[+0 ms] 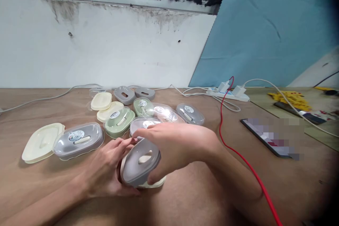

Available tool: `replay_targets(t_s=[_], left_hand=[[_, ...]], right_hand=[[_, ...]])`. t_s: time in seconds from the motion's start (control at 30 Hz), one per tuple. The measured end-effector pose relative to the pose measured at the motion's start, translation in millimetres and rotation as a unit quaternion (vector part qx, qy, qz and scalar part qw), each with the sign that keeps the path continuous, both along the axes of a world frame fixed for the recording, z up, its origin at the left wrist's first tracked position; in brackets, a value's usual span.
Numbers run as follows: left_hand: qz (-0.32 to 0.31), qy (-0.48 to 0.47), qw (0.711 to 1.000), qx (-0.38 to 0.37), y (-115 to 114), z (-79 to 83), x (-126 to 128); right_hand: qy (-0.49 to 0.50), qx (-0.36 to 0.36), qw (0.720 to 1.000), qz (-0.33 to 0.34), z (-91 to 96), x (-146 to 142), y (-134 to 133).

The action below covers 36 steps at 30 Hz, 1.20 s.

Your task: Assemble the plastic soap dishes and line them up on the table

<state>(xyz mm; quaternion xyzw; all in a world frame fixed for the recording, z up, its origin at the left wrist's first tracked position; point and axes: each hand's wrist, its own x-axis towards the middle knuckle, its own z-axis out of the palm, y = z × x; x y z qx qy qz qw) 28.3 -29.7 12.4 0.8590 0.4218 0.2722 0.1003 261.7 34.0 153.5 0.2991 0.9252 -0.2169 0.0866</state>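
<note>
My left hand (pixel 107 169) grips the left side of an oval grey box (pixel 140 164) with a clear lid and a cream-coloured slot piece. The box is tilted up close in front of me. From above and the right, my right hand (pixel 177 144) wraps round the same box, its thumb near the lower edge. A cream oval piece (pixel 156 183) shows partly beneath it. Just behind the hands lies another grey clear-lidded box (pixel 141 123), partly covered by my right hand. A green clear-lidded box (pixel 119 122) with a round sticker rests farther left.
A cream oval tray (pixel 42 143) touches a stickered grey box (pixel 79 140) at left. Several more boxes and parts lie towards the wall. A red cable (pixel 238 153) runs past my right arm from a power strip (pixel 227 93). A phone (pixel 267 139) lies at right.
</note>
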Motion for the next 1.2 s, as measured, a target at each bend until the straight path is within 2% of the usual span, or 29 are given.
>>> replay_targets(t_s=[0.17,0.4,0.63,0.87,1.0,1.2], left_hand=[[0.008,0.011,1.000,-0.005,0.3,1.2,-1.0],[-0.039,-0.020,0.999,0.016,0.8,6.7,-2.0],[-0.052,-0.021,0.998,0.010,2.5,2.4,-7.8],[-0.028,-0.034,0.998,0.047,1.0,-1.8,-6.9],[-0.030,-0.036,0.998,0.036,1.9,-0.5,-8.1],[-0.028,-0.017,0.999,0.012,2.5,4.3,-7.2]], right_hand=[[-0.018,0.022,0.999,0.019,-14.7,-8.7,-1.0],[-0.086,0.084,0.992,0.041,-25.4,-25.5,-12.0],[-0.132,0.127,0.982,0.049,-35.6,-38.8,-19.9],[-0.109,0.128,0.985,0.037,-34.0,-36.8,-19.4],[-0.106,0.154,0.982,0.033,-31.1,-37.8,-22.7],[-0.116,0.160,0.980,0.032,-45.6,-45.6,-25.6]])
